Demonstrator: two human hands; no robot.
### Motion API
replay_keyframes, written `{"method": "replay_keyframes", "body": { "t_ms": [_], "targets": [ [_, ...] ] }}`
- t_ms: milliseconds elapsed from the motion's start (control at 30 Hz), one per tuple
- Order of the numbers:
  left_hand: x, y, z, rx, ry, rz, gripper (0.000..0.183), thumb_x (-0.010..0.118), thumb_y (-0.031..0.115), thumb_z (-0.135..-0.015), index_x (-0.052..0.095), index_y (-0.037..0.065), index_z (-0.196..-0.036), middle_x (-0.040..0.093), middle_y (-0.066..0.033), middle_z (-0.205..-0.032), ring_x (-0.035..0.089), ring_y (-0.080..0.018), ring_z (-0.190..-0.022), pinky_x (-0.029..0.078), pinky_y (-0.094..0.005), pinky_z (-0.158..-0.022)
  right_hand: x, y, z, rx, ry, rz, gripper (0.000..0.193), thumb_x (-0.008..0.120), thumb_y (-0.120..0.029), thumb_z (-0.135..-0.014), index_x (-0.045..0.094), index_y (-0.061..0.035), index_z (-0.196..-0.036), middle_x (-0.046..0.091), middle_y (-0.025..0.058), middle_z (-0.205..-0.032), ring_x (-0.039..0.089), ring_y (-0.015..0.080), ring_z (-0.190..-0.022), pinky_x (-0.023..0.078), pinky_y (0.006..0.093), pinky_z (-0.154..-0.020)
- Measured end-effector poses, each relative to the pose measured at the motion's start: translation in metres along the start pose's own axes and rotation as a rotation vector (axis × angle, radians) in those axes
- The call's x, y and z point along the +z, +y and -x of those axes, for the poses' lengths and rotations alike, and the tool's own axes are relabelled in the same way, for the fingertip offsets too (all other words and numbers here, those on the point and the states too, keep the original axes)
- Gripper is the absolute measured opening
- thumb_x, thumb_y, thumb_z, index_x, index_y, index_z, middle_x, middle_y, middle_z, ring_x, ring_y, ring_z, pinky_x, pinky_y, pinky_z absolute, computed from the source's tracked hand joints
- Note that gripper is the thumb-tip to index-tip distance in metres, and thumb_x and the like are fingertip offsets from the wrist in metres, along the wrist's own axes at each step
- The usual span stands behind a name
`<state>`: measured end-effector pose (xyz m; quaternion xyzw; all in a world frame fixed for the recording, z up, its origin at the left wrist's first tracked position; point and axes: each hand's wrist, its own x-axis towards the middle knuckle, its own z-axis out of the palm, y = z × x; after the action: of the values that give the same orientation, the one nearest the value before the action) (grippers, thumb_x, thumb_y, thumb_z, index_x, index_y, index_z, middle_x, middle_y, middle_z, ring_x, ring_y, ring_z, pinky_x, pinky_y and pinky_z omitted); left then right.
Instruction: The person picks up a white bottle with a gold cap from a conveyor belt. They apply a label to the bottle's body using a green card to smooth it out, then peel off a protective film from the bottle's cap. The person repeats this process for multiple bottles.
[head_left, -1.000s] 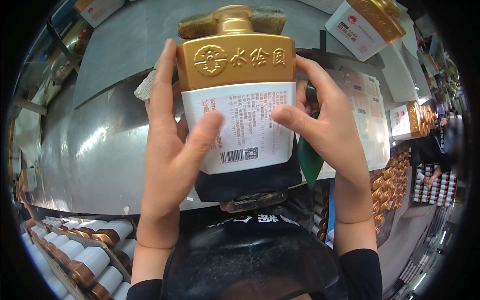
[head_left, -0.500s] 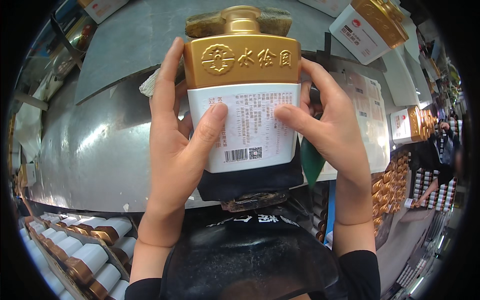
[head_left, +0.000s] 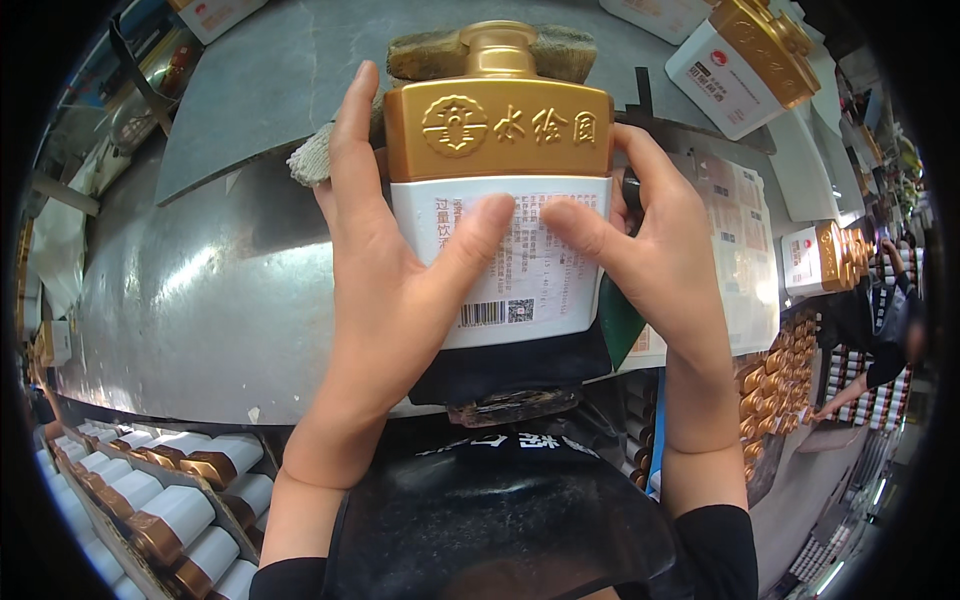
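A flat-sided bottle (head_left: 498,130) with a gold upper part and white body lies face up before me, its neck over a worn wooden block (head_left: 565,55) and its base by a black padded rest (head_left: 500,372). My left hand (head_left: 395,255) grips its left side, fingers stretched upward, thumb on the printed label (head_left: 545,285). On the right side my right hand (head_left: 655,240) also grips it, thumb on the label close to the other thumb. Below my right palm hangs a green flat piece (head_left: 622,330); whether the hidden fingers hold it I cannot tell.
Sheets of labels (head_left: 740,240) lie right of the bottle. A similar bottle (head_left: 740,75) lies at the upper right. White knitted cloth (head_left: 312,160) sits beyond my left hand. Crates of bottles (head_left: 170,510) stand lower left. Far right, another person's arm (head_left: 850,390) reaches among bottles.
Both thumbs have slid inward over the label and now nearly meet. The bottle appears slightly further right and lower in view. The other person's arm at the far right has moved.
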<state>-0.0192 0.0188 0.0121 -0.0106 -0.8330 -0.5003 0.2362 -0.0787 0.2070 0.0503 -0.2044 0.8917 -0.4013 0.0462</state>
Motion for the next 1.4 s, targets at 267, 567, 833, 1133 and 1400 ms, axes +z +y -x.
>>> {"method": "replay_keyframes", "body": {
  "t_ms": [267, 567, 833, 1133, 1400],
  "targets": [
    [0.004, -0.008, -0.001, -0.024, 0.036, 0.193, 0.074, 0.061, 0.031, -0.093, 0.025, -0.004, -0.147, 0.041, -0.0214, -0.139, 0.038, -0.0305, -0.126, 0.026, -0.0428, -0.108, -0.003, 0.005, 0.0, 0.09, -0.032, -0.201, 0.067, 0.077, -0.039, -0.08, 0.053, 0.0062, -0.123, 0.063, 0.0084, -0.102, 0.057, 0.0084, -0.086, 0.048, 0.0222, -0.075],
    [-0.004, -0.005, 0.007, -0.09, -0.055, 0.456, 0.078, 0.064, 0.022, -0.092, 0.018, 0.002, -0.152, 0.038, -0.0187, -0.138, 0.047, -0.0263, -0.124, 0.048, -0.0396, -0.099, -0.004, 0.005, 0.003, 0.033, -0.07, -0.175, 0.076, 0.085, -0.025, -0.07, 0.049, 0.0047, -0.13, 0.058, 0.0022, -0.093, 0.048, 0.005, -0.078, 0.043, 0.019, -0.07],
    [-0.006, -0.009, 0.009, -0.057, -0.08, 0.391, 0.084, 0.069, 0.018, -0.087, 0.018, 0.002, -0.152, 0.038, -0.0191, -0.139, 0.046, -0.0288, -0.127, 0.047, -0.0404, -0.1, 0.0, 0.002, 0.009, -0.05, -0.013, -0.043, 0.083, 0.088, -0.025, -0.064, 0.049, 0.0029, -0.131, 0.046, -0.0033, -0.081, 0.038, 0.0069, -0.07, 0.037, 0.0195, -0.063],
    [-0.003, -0.004, 0.003, -0.111, -0.055, 0.473, 0.072, 0.064, 0.02, -0.092, 0.023, 0.002, -0.149, 0.033, -0.0198, -0.141, 0.046, -0.0269, -0.126, 0.051, -0.0388, -0.096, -0.001, 0.008, 0.006, 0.047, -0.026, -0.231, 0.072, 0.082, -0.031, -0.076, 0.05, 0.0057, -0.129, 0.046, -0.0038, -0.08, 0.042, 0.0036, -0.072, 0.039, 0.0171, -0.064],
    [-0.003, -0.006, 0.002, -0.051, -0.034, 0.396, 0.068, 0.061, 0.022, -0.095, 0.023, 0.0, -0.148, 0.038, -0.0201, -0.137, 0.049, -0.0249, -0.122, 0.052, -0.035, -0.093, 0.006, 0.017, 0.003, -0.058, 0.055, -0.237, 0.071, 0.076, -0.041, -0.08, 0.054, 0.0075, -0.127, 0.048, 0.0001, -0.064, 0.049, 0.0077, -0.06, 0.04, 0.0237, -0.054]
  ]
}}
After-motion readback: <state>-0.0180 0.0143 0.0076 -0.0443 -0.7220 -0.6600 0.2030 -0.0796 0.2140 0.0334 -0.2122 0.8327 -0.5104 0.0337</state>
